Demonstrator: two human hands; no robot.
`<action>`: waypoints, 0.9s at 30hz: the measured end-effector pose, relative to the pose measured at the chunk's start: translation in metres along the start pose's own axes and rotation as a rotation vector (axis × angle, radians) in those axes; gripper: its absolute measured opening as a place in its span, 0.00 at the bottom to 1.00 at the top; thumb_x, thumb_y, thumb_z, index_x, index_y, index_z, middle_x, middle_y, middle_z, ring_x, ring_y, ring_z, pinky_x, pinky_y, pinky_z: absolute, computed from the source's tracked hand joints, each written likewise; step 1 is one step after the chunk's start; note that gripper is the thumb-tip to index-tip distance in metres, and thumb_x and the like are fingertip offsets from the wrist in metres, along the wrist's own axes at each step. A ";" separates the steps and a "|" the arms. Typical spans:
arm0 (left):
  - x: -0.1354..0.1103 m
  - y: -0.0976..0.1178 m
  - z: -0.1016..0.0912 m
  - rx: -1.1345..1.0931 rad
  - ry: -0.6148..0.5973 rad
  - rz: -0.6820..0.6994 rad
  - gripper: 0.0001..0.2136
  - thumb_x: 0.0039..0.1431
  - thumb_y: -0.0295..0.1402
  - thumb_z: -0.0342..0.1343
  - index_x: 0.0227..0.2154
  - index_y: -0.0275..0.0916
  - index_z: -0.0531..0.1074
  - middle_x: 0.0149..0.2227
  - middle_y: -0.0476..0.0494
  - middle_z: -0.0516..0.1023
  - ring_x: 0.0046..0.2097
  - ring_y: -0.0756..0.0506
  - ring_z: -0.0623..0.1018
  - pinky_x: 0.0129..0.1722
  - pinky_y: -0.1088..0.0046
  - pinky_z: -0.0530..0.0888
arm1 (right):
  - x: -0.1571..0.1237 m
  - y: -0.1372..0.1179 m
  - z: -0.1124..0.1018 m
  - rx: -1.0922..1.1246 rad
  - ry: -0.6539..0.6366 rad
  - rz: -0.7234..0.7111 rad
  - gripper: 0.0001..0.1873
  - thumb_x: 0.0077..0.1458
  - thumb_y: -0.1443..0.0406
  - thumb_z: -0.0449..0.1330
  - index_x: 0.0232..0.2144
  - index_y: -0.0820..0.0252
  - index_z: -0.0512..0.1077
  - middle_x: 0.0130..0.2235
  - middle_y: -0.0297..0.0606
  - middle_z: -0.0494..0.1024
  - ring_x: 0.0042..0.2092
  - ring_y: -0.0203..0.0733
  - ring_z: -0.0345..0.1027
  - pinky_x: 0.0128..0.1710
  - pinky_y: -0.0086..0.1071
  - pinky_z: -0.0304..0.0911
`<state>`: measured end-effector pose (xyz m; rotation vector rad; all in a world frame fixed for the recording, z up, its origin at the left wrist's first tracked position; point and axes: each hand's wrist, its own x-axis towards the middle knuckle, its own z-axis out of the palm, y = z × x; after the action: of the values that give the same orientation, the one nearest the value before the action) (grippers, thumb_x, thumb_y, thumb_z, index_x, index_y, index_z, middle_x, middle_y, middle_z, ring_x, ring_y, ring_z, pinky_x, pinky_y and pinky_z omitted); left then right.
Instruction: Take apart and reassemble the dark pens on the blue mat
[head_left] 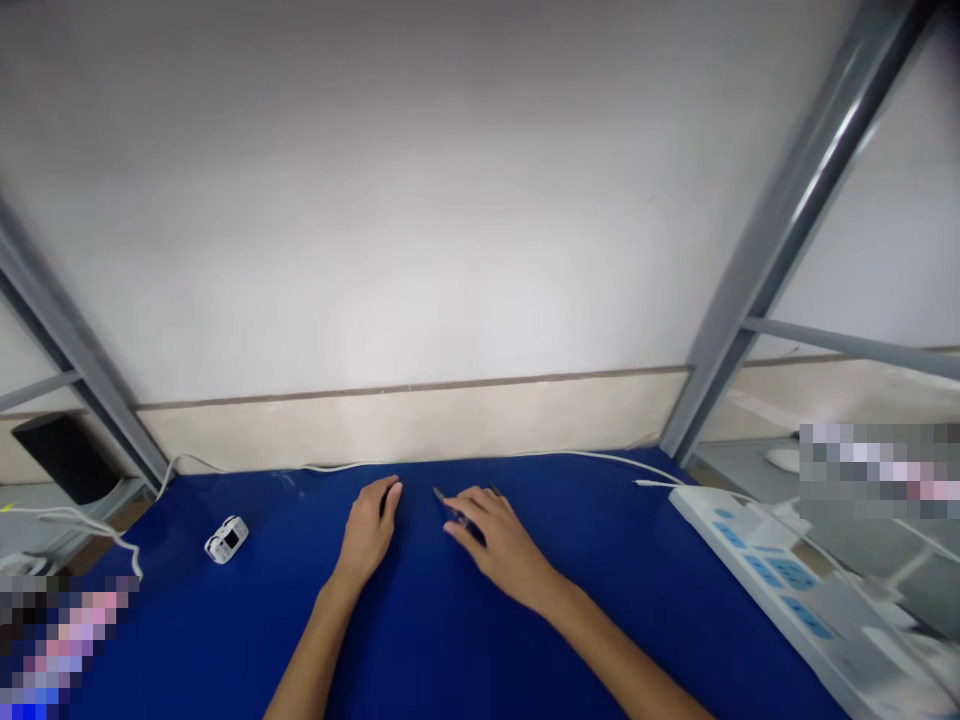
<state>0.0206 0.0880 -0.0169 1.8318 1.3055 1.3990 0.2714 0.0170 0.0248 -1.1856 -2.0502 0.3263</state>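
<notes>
My right hand (495, 540) lies low over the blue tabletop (427, 640), its fingers curled around a slim dark pen-like thing (439, 494). One end of it pokes out to the left of the fingertips; the rest is mostly hidden under the hand. Another small dark tip (495, 490) shows beyond the knuckles, and I cannot tell whether it belongs to the same thing. To the left, my left hand (371, 530) rests on the tabletop with thumb and forefinger slightly apart. Nothing is visible in it.
A small white device with a dark screen (227, 540) lies at the left. A white power strip (780, 590) with plugs runs along the right edge. White cable (607, 456) trails along the wall. Grey metal posts (795, 220) slant up both sides; a black box (66, 457) stands far left.
</notes>
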 end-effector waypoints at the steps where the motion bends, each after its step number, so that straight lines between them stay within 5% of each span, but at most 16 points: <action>1: -0.001 0.003 0.001 0.011 -0.015 0.017 0.16 0.64 0.45 0.59 0.49 0.45 0.80 0.52 0.37 0.82 0.57 0.35 0.78 0.63 0.51 0.67 | -0.003 -0.005 0.004 -0.096 -0.048 -0.046 0.21 0.67 0.53 0.61 0.60 0.46 0.72 0.55 0.42 0.77 0.56 0.53 0.69 0.60 0.52 0.60; 4: -0.004 0.008 0.005 0.054 -0.043 0.071 0.16 0.63 0.45 0.60 0.50 0.45 0.80 0.53 0.36 0.81 0.58 0.34 0.77 0.63 0.52 0.67 | -0.008 -0.016 0.011 -0.201 -0.134 -0.158 0.33 0.62 0.50 0.66 0.66 0.47 0.65 0.60 0.43 0.74 0.61 0.55 0.65 0.63 0.52 0.57; 6: -0.005 0.007 0.005 0.103 -0.062 0.103 0.19 0.60 0.43 0.64 0.52 0.45 0.78 0.56 0.36 0.79 0.60 0.33 0.75 0.63 0.51 0.66 | -0.006 -0.017 0.008 -0.233 -0.109 -0.173 0.29 0.65 0.52 0.63 0.65 0.48 0.66 0.59 0.43 0.75 0.60 0.54 0.66 0.62 0.52 0.57; 10: -0.007 -0.001 0.005 0.155 -0.097 0.123 0.20 0.60 0.37 0.62 0.56 0.46 0.76 0.58 0.36 0.76 0.61 0.33 0.73 0.64 0.49 0.65 | -0.001 0.002 -0.007 -0.405 0.026 -0.089 0.13 0.64 0.55 0.63 0.47 0.54 0.74 0.48 0.45 0.76 0.49 0.55 0.68 0.51 0.51 0.62; 16: -0.005 -0.008 0.003 0.140 -0.076 0.099 0.18 0.63 0.33 0.58 0.55 0.46 0.75 0.57 0.37 0.75 0.59 0.35 0.74 0.63 0.50 0.67 | -0.001 0.026 -0.011 -0.553 0.080 -0.077 0.14 0.63 0.57 0.63 0.28 0.56 0.69 0.40 0.45 0.73 0.41 0.52 0.66 0.40 0.45 0.61; 21: -0.003 -0.011 -0.001 0.070 -0.022 0.064 0.15 0.60 0.33 0.60 0.51 0.44 0.78 0.52 0.37 0.78 0.57 0.35 0.76 0.63 0.51 0.68 | 0.004 0.011 -0.016 -0.386 0.169 -0.096 0.10 0.71 0.61 0.53 0.37 0.56 0.69 0.41 0.43 0.74 0.41 0.49 0.68 0.43 0.44 0.63; 27: -0.003 -0.015 -0.004 0.296 -0.050 0.141 0.16 0.65 0.33 0.55 0.54 0.42 0.75 0.54 0.37 0.77 0.57 0.36 0.76 0.61 0.51 0.72 | 0.004 0.008 -0.018 -0.130 0.322 -0.006 0.09 0.73 0.60 0.49 0.45 0.57 0.66 0.39 0.44 0.79 0.38 0.48 0.74 0.40 0.39 0.67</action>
<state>0.0109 0.0911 -0.0292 2.1758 1.4444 1.2742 0.2881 0.0225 0.0345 -1.2214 -1.8140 -0.0040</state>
